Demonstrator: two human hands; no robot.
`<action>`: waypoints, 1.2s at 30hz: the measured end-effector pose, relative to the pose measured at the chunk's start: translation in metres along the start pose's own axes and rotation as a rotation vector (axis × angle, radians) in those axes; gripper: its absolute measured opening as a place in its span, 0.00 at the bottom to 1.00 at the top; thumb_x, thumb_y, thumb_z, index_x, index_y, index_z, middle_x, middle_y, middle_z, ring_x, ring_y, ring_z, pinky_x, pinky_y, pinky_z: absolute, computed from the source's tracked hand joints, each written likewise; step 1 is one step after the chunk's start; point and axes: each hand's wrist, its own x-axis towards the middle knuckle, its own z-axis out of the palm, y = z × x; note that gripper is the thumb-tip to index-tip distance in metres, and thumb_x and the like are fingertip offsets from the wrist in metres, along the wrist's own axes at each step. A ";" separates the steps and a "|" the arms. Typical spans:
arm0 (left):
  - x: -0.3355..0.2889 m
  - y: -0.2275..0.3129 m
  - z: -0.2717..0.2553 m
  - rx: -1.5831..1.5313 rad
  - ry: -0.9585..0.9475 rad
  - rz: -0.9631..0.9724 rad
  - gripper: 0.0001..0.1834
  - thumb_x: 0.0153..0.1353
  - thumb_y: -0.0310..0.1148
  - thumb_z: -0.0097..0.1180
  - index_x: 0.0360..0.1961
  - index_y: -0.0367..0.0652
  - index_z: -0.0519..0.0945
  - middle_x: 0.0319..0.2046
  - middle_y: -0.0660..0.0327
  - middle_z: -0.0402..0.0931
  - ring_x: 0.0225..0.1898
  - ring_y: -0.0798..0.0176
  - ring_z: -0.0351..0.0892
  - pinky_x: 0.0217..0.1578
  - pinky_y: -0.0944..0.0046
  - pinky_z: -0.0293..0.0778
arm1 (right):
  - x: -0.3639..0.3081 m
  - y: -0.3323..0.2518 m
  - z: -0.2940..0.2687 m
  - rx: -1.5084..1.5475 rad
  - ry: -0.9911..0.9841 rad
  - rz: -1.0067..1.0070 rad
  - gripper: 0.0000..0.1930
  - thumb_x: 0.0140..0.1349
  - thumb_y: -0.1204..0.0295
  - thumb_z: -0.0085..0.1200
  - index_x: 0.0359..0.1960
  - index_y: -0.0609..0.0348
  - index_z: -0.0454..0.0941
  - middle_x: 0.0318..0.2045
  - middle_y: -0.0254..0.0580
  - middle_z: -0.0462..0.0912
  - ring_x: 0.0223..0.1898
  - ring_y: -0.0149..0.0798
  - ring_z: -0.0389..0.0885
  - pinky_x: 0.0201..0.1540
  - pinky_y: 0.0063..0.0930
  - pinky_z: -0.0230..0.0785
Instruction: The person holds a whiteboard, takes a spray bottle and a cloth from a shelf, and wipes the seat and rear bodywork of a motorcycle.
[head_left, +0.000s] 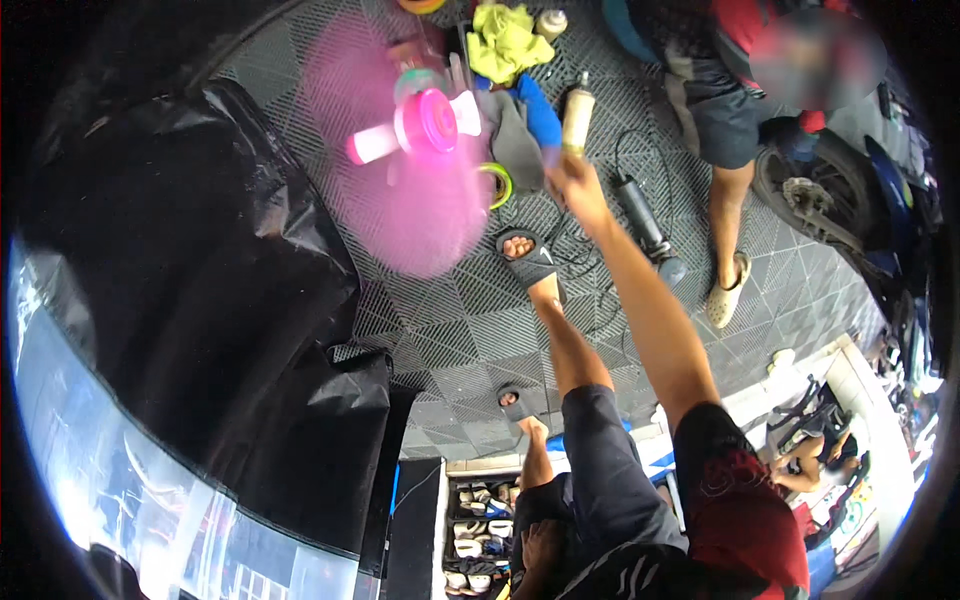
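My right hand (576, 188) reaches out over the grey tiled floor. Its fingers look closed on the end of a blue cloth (541, 112), though motion smears them. Just beyond the knuckles stands or lies a cream spray bottle (577, 118) with a dark nozzle; I cannot tell whether the hand touches it. A grey cloth (513, 145) lies against the blue one, left of the hand. Beside it is a yellow-green ring (498, 186), like a tape roll. Down at the lower edge, my left hand (543, 545) rests flat on my dark shorts, holding nothing visible.
A pink fan (432, 121) with blurred blades is at the left. Farther up are a lime cloth (509, 42) and small bottle (550, 24). A black corded tool (643, 215) lies right, near another person's clog (728, 292) and a motorcycle wheel (812, 190). Black sheeting (190, 270) covers the left.
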 end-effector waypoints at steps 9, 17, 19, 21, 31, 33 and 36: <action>-0.007 -0.114 0.025 -0.047 0.227 0.197 0.19 0.71 0.43 0.44 0.52 0.40 0.76 0.39 0.48 0.82 0.41 0.42 0.83 0.47 0.35 0.68 | -0.408 0.208 -0.225 -1.147 -0.567 0.212 0.13 0.68 0.62 0.51 0.43 0.58 0.81 0.36 0.42 0.83 0.35 0.40 0.81 0.34 0.37 0.75; -0.086 -0.260 0.023 -0.106 0.767 0.340 0.12 0.68 0.38 0.49 0.44 0.45 0.78 0.35 0.55 0.82 0.41 0.48 0.82 0.49 0.46 0.70 | -0.496 0.108 -0.091 -0.400 -0.538 0.225 0.06 0.66 0.69 0.53 0.33 0.56 0.78 0.15 0.34 0.68 0.12 0.34 0.66 0.12 0.29 0.59; -0.121 -0.299 0.041 -0.412 1.034 0.342 0.09 0.66 0.35 0.50 0.41 0.43 0.78 0.32 0.52 0.80 0.37 0.44 0.80 0.47 0.46 0.69 | -0.534 0.059 -0.048 -0.426 -0.121 0.438 0.06 0.67 0.68 0.50 0.35 0.56 0.78 0.17 0.35 0.69 0.12 0.33 0.66 0.12 0.27 0.60; -0.162 -0.354 0.056 -0.802 1.044 0.208 0.08 0.62 0.31 0.54 0.40 0.43 0.80 0.33 0.47 0.82 0.39 0.40 0.81 0.45 0.46 0.73 | -0.592 0.034 0.014 -0.536 -0.299 0.549 0.07 0.67 0.66 0.51 0.37 0.54 0.78 0.17 0.35 0.70 0.13 0.33 0.68 0.13 0.27 0.61; -0.246 -0.518 0.073 -1.437 1.358 -0.087 0.11 0.68 0.37 0.58 0.40 0.38 0.77 0.28 0.47 0.83 0.34 0.41 0.85 0.34 0.48 0.77 | -0.831 0.059 0.286 -1.306 -1.123 0.248 0.16 0.70 0.54 0.55 0.43 0.54 0.78 0.29 0.36 0.83 0.23 0.29 0.80 0.23 0.20 0.70; -0.218 -0.536 0.063 -1.434 1.417 -0.075 0.11 0.71 0.37 0.54 0.41 0.39 0.72 0.27 0.46 0.82 0.34 0.41 0.85 0.33 0.48 0.77 | -0.851 0.064 0.318 -1.422 -1.125 0.275 0.16 0.69 0.55 0.55 0.44 0.54 0.79 0.28 0.34 0.82 0.24 0.30 0.80 0.24 0.26 0.71; -0.205 -0.578 0.016 -1.542 1.415 -0.016 0.11 0.73 0.37 0.52 0.40 0.39 0.72 0.26 0.46 0.82 0.33 0.39 0.84 0.33 0.47 0.77 | -0.815 0.097 0.358 -1.482 -1.101 0.345 0.14 0.70 0.55 0.54 0.41 0.53 0.79 0.25 0.33 0.81 0.22 0.28 0.78 0.22 0.27 0.70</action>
